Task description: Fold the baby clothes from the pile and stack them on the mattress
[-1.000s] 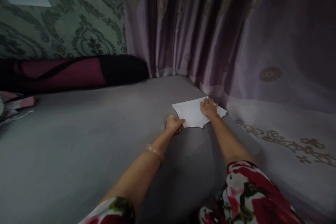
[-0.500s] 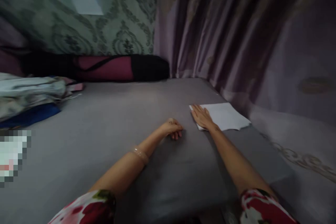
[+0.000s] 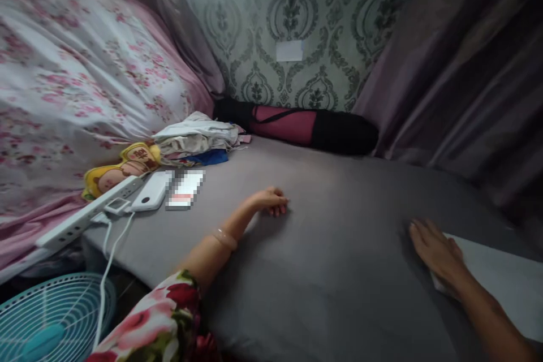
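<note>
My left hand (image 3: 271, 201) is over the middle of the grey bed surface (image 3: 322, 271). Its fingers are curled in, and nothing shows in them. A light bangle (image 3: 224, 238) circles that wrist. At the right, my right hand (image 3: 436, 251) lies palm down with fingers stretched out, slightly blurred. It reaches past the left edge of a flat, folded white piece (image 3: 504, 277), which looks like cloth. The forearm covers part of this white piece, and the frame's right edge cuts it off.
Rumpled clothes (image 3: 199, 138) lie at the far left, beside a yellow plush item (image 3: 139, 155). Nearer are a white power bank (image 3: 153, 191), a pixelated flat object (image 3: 185, 189) and a power strip (image 3: 89, 212). A blue fan (image 3: 55, 317) stands below. A long black-and-maroon bag (image 3: 292, 124) lines the wall.
The view has swung left, bringing the fan, power strip and plush item into sight. My right hand has shifted from on top of the white piece to its left edge. My left hand stays curled.
</note>
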`<state>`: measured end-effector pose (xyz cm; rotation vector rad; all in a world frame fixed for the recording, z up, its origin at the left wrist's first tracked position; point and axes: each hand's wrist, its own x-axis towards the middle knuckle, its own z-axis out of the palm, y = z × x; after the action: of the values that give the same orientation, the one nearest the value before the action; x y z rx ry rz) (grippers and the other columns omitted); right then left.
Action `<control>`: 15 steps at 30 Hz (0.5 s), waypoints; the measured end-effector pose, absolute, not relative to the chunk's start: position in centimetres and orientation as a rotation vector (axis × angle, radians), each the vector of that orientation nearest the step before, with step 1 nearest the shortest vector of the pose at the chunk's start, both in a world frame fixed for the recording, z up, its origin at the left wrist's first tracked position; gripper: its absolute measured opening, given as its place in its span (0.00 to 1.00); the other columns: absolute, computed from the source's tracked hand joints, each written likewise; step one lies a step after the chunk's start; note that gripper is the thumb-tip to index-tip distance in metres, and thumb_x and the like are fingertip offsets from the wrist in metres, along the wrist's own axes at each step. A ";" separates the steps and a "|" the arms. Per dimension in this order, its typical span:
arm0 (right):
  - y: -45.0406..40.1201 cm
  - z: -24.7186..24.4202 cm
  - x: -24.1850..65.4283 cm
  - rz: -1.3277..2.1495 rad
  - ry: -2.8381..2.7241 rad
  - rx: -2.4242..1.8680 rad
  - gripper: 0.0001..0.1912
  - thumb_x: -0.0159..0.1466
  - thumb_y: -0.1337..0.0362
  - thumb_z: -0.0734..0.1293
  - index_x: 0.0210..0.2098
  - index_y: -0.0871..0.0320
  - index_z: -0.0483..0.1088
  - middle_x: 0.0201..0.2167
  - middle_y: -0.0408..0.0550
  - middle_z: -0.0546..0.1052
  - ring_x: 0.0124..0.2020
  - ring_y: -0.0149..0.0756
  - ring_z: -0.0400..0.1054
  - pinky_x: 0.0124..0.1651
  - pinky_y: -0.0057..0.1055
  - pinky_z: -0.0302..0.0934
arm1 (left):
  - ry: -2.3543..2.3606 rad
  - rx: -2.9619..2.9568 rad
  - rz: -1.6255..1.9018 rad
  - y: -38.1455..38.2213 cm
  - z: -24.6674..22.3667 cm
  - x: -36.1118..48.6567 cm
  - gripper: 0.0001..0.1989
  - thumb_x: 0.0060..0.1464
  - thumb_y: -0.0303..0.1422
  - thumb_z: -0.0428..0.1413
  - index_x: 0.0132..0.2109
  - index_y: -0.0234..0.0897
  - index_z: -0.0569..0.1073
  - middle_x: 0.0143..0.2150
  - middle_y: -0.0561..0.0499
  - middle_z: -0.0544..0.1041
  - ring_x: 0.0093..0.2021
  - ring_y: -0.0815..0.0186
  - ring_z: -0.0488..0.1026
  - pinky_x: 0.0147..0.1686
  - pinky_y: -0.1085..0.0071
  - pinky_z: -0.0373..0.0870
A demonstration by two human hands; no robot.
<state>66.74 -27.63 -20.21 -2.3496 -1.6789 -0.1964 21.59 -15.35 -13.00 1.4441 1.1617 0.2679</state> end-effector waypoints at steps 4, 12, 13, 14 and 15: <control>-26.3 -19.6 59.8 -0.049 -1.853 -2.145 0.36 0.65 0.48 0.43 0.57 0.59 0.68 0.64 0.60 0.62 0.66 0.48 0.53 0.65 0.50 0.50 | 1.507 1.406 0.656 -12.2 -11.3 14.8 0.09 0.54 0.34 0.57 0.31 0.32 0.70 0.25 0.48 0.77 0.20 0.72 0.71 0.22 0.77 0.64; -24.9 -18.5 46.4 0.241 -2.166 -1.797 0.28 0.68 0.51 0.47 0.59 0.49 0.66 0.66 0.49 0.59 0.68 0.44 0.48 0.67 0.53 0.44 | 2.132 1.368 1.046 -6.6 -6.8 3.4 0.08 0.58 0.28 0.49 0.40 0.29 0.71 0.33 0.46 0.76 0.31 0.67 0.73 0.34 0.73 0.68; -24.7 -18.2 45.3 0.275 -2.187 -1.771 0.27 0.68 0.52 0.48 0.59 0.50 0.66 0.67 0.49 0.58 0.68 0.44 0.48 0.68 0.52 0.44 | 2.213 1.376 1.073 -6.1 -6.3 2.1 0.08 0.58 0.27 0.49 0.41 0.29 0.71 0.34 0.46 0.76 0.35 0.65 0.73 0.37 0.71 0.68; -24.5 -17.9 44.4 0.310 -2.203 -1.750 0.27 0.68 0.52 0.48 0.59 0.51 0.66 0.67 0.50 0.58 0.69 0.44 0.47 0.68 0.52 0.44 | 2.299 1.389 1.097 -5.7 -5.8 0.8 0.08 0.57 0.27 0.50 0.42 0.29 0.71 0.37 0.45 0.76 0.39 0.63 0.73 0.41 0.69 0.68; -24.3 -17.7 43.5 0.344 -2.217 -1.729 0.27 0.69 0.52 0.48 0.60 0.51 0.66 0.67 0.50 0.57 0.69 0.44 0.46 0.68 0.52 0.44 | 2.391 1.415 1.104 -5.4 -5.3 -0.3 0.09 0.57 0.26 0.50 0.43 0.28 0.72 0.39 0.45 0.76 0.42 0.61 0.72 0.43 0.68 0.67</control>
<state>43.48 -24.26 -17.67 -1.7288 -2.2174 0.3442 -0.34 -5.41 -5.33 1.4149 2.3913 1.1036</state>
